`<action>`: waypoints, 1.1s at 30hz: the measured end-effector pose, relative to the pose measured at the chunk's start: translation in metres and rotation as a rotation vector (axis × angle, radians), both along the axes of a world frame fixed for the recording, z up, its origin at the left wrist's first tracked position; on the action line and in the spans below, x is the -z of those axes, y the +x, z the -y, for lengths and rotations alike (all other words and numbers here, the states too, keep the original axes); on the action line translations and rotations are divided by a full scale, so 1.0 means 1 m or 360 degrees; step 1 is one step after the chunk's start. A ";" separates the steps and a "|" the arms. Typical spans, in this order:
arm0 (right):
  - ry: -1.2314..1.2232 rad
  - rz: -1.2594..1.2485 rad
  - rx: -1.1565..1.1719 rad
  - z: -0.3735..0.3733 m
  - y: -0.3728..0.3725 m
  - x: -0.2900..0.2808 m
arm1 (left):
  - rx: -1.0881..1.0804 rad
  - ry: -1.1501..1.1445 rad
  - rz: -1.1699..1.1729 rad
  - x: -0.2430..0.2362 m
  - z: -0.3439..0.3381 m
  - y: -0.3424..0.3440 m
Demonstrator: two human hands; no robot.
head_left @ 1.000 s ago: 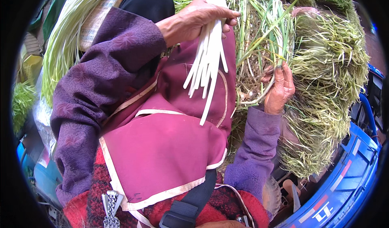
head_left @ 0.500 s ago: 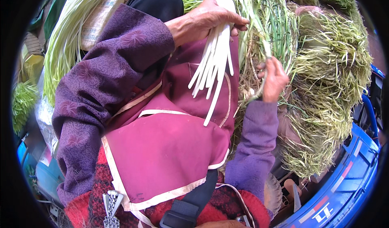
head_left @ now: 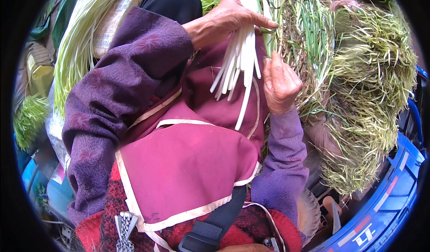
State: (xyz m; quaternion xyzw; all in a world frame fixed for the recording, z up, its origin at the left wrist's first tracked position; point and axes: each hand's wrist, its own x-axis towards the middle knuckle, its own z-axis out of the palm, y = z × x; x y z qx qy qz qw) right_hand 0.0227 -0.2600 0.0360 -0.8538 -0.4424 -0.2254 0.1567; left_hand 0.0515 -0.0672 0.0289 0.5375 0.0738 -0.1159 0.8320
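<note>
My left hand [head_left: 230, 21] is closed round a bundle of slender white leek-like stalks [head_left: 242, 57]. Their pale ends hang over the maroon apron [head_left: 188, 155] on my lap, one reaching lower than the others. Just right of the left thumb, a single green stalk [head_left: 267, 37] runs down to my right hand [head_left: 281, 84], whose fingers are pinched on its lower part. Behind the right hand lies a heap of unpeeled green stalks [head_left: 309, 32] with brown, withered strips among them.
Long pale-green stalks [head_left: 80, 50] drape over a whitish sack [head_left: 112, 23] at the left. Cut yellowish-green bundles [head_left: 371, 73] are piled at the right. A blue vehicle side panel [head_left: 389, 198] curves along the lower right, near a tyre [head_left: 309, 211].
My right hand has moved up and left, close to the left hand. The rooty strand it was pulling down is no longer seen in its fingers. The left hand stays on the bundle.
</note>
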 end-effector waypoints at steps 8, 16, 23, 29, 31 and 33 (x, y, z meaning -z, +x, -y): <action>0.0285 -0.0486 0.0081 -0.006 -0.004 -0.002 | 0.0007 0.0020 0.0056 0.006 -0.004 0.000; 0.1463 -0.1866 0.0300 -0.028 0.018 -0.008 | 0.0047 0.0012 -0.0066 0.009 -0.007 -0.002; 0.0940 -0.1223 0.0448 -0.005 0.038 0.029 | -0.0061 -0.0071 0.0066 0.011 -0.006 -0.002; 0.0109 -0.0688 0.1530 0.101 0.049 0.035 | -0.0128 -0.0246 0.0115 0.000 -0.017 -0.003; -0.0186 -0.0664 0.1703 0.133 0.042 0.012 | -0.0121 -0.0296 0.0152 -0.001 -0.017 -0.003; -0.0201 -0.0519 0.1634 0.138 0.035 -0.004 | -0.0100 -0.0326 0.0194 -0.001 -0.013 0.000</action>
